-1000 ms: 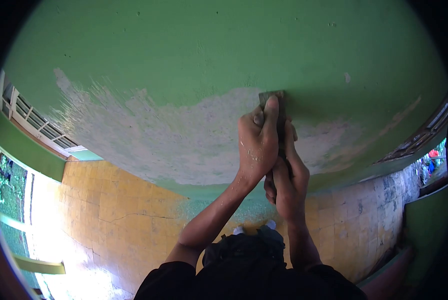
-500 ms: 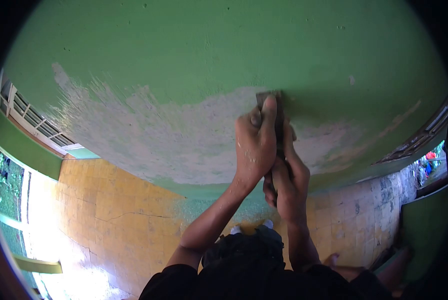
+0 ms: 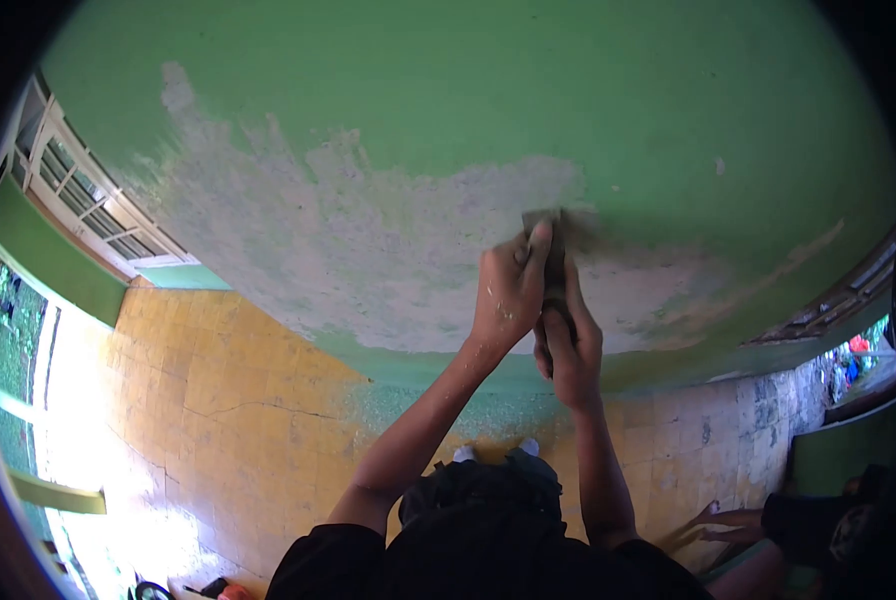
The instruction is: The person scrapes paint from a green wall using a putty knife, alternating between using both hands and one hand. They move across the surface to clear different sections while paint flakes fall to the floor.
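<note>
My left hand [image 3: 511, 290] is closed around the upper part of a scraper [image 3: 556, 268], its thumb pressed up near the blade. Lower down, my right hand [image 3: 574, 355] wraps the scraper's handle. The blade lies against the green wall [image 3: 448, 90], at a pale scraped patch [image 3: 368, 240] where the paint is off. Whitish flecks cling to my left hand and wrist. My fingers partly hide the tool.
Yellow floor tiles [image 3: 238, 400] lie below, with pale debris [image 3: 448, 405] along the wall's foot. A white-framed window [image 3: 88, 200] is at the left. Another person's hand [image 3: 713, 512] shows low on the right. Dark and reddish objects sit at the bottom left.
Both hands and the scraper have moved down the wall from the patch's upper edge. More pale surface shows above the blade. The view has shifted, bringing more of the other person into sight.
</note>
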A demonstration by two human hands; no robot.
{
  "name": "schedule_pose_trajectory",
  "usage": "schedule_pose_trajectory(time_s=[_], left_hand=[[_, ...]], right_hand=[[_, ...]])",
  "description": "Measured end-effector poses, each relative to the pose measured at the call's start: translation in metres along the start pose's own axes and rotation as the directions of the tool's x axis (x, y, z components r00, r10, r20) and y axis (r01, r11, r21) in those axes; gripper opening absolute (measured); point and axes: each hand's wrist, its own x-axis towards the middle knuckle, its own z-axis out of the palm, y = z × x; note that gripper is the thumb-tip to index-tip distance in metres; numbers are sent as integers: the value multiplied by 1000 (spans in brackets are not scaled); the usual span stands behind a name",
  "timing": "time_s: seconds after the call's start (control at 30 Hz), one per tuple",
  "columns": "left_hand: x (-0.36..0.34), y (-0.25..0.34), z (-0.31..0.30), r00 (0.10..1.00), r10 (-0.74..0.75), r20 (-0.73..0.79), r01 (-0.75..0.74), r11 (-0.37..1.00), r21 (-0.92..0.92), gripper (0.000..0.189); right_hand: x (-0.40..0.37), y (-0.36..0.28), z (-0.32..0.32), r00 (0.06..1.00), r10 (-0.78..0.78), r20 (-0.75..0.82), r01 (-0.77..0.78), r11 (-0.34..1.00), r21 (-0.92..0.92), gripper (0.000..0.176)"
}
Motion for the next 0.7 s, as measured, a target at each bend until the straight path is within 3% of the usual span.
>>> schedule_pose_trajectory(time_s=[0.03, 0.07, 0.13, 0.17, 0.2, 0.23, 0.27, 0.3, 0.33, 0.37, 0.4, 0.43, 0.5, 0.6, 0.67, 0.7], left_hand=[[-10, -28, -8, 1000, 16, -20, -13, 989, 148, 44], [-31, -50, -16, 990, -142, 11, 141, 990, 25, 36], [-84, -201, -51, 987, -156, 37, 123, 880, 458, 25], [-133, -283, -80, 972, -184, 148, 27, 709, 705, 30], [-197, -353, -115, 874, -484, 55, 263, 564, 783, 33], [-285, -397, -154, 722, -688, -78, 425, 351, 834, 34], [-399, -440, -195, 550, -821, -152, 455, 142, 879, 37], [-500, -474, -228, 142, -978, -152, 418, -80, 905, 40], [-554, -437, -251, 30, -997, -71, 203, -63, 977, 42], [-593, -354, -272, -83, -996, 12, -11, 13, 1000, 45], [-643, -341, -289, -132, -917, -376, 628, -371, 684, 44], [-667, -305, -293, -242, -817, -523, 769, -490, 411, 43], [-705, -258, -305, -297, -738, -606, 807, -533, 253, 43], [-744, -262, -310, -417, -739, -529, 801, -574, 170, 36], [-727, -286, -291, -410, -792, -453, 884, -468, 17, 43], [-714, -299, -277, -400, -819, -410, 909, -413, -62, 47]], right_hand=[[-7, 36, -10, 999, -5, 32, 8, 996, -89, 60], [-21, 85, -25, 998, -15, 68, 27, 985, -170, 60], [-72, 203, -65, 1000, -10, 14, 15, 896, -444, 58], [-112, 258, -89, 999, -1, -42, -23, 815, -579, 55], [-155, 301, -111, 988, 126, -85, -151, 743, -652, 54], [-204, 334, -135, 936, 319, -146, -326, 634, -702, 53], [-254, 359, -156, 840, 504, -203, -473, 493, -730, 51], [-300, 372, -173, 704, 668, -242, -571, 329, -752, 50], [-341, 377, -188, 574, 777, -258, -609, 194, -769, 49], [-381, 381, -204, 449, 853, -267, -603, 68, -795, 48], [-404, 379, -211, 384, 885, -263, -587, 14, -810, 47], [-422, 374, -215, 335, 908, -250, -567, -17, -823, 46], [-446, 366, -221, 275, 936, -221, -527, -46, -849, 44], [-460, 372, -230, 276, 949, -151, -450, -11, -893, 42], [-456, 395, -241, 374, 927, -33, -306, 90, -948, 40], [-452, 415, -250, 474, 875, 99, -128, 180, -975, 40]])
